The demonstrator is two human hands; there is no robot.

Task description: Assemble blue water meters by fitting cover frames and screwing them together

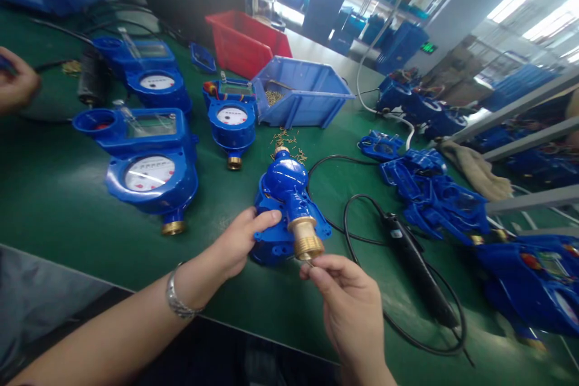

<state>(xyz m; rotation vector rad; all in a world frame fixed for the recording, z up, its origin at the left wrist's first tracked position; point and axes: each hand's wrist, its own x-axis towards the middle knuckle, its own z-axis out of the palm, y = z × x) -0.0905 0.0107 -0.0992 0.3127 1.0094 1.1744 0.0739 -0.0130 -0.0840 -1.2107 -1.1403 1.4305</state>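
Left grip (235, 247) wraps water meter (284, 187), wrist bent | right grip (348, 307) fingertips pressed together at brass fitting (306, 240)

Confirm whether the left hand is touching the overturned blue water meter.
Touching. Head view shows the left hand with thumb pressed against the blue water meter.

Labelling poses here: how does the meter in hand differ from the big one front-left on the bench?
The held meter shows its blue back, no dial; the front-left meter lies face up, white dial showing. The left hand grips the held meter and the right hand pinches at its brass end; the front-left meter is untouched. Both are blue with brass threaded ends.
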